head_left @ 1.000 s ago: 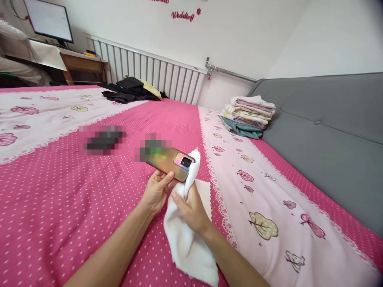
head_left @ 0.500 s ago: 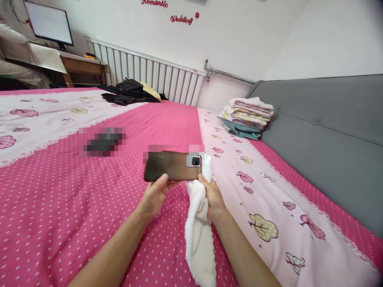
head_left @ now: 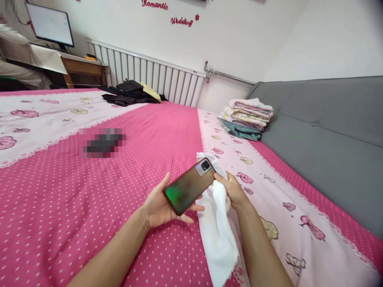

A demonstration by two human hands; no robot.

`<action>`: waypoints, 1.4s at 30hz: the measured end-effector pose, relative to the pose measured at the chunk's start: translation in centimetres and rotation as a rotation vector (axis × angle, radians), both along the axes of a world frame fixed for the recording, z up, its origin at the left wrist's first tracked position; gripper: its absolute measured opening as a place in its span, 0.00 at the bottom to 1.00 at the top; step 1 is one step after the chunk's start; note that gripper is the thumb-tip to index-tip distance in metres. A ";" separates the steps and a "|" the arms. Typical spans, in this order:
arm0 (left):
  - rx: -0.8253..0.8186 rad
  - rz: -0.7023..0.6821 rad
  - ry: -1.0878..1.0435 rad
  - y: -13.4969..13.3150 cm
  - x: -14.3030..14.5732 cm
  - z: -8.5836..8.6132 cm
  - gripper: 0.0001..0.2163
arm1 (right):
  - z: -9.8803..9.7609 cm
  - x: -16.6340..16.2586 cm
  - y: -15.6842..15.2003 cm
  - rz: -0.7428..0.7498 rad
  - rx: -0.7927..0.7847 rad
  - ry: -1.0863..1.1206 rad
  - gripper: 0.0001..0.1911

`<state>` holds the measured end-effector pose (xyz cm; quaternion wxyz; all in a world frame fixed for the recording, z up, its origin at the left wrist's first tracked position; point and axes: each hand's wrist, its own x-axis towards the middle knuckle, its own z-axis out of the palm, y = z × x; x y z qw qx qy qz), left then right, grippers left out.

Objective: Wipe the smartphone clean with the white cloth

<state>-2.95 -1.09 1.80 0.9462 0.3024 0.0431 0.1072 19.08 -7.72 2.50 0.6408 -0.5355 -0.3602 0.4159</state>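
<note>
A smartphone [head_left: 187, 187] in a reddish-edged case shows its back and camera block, tilted with its upper end to the right. My left hand [head_left: 161, 205] is beneath its lower left end, palm up with the fingers spread. At the camera end, my right hand [head_left: 231, 189] pinches the phone's corner together with a white cloth [head_left: 220, 231]. The cloth hangs from that hand down toward the bed, and part of it shows behind the phone's top. The phone's screen side is hidden.
A pink dotted bedspread [head_left: 143, 159] lies under everything. A blurred dark object [head_left: 104, 142] rests at left. Folded fabrics [head_left: 247, 117] are stacked by the grey headboard [head_left: 323, 115]. Dark clothes [head_left: 130, 91] lie near the radiator [head_left: 149, 69]; a monitor [head_left: 49, 24] stands on a desk.
The phone has turned from level to slanted, its camera end moving up. My left hand has opened under it. My right hand and the cloth have shifted right.
</note>
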 end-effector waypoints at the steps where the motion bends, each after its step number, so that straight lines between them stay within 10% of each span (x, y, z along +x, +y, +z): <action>1: 0.026 -0.004 0.007 -0.1 0.1 -0.1 0.32 | 0.1 0.1 0.0 -0.007 0.012 -0.052 0.21; 12: 0.061 0.116 -0.072 -0.6 0.7 -0.8 0.24 | -0.2 -4.4 0.4 -0.420 0.231 -1.123 0.26; 25: -0.207 0.439 -0.011 0.2 0.7 -2.2 0.14 | -1.1 -9.9 -0.3 -0.004 0.362 -1.465 0.31; 35: 0.237 0.071 -0.039 -1.2 1.2 -2.0 0.24 | -0.5 -5.8 0.2 -0.253 0.203 -1.376 0.29; 42: 0.226 0.112 -0.061 -0.9 0.9 -1.7 0.26 | -0.7 -5.1 0.3 -0.249 0.222 -1.232 0.29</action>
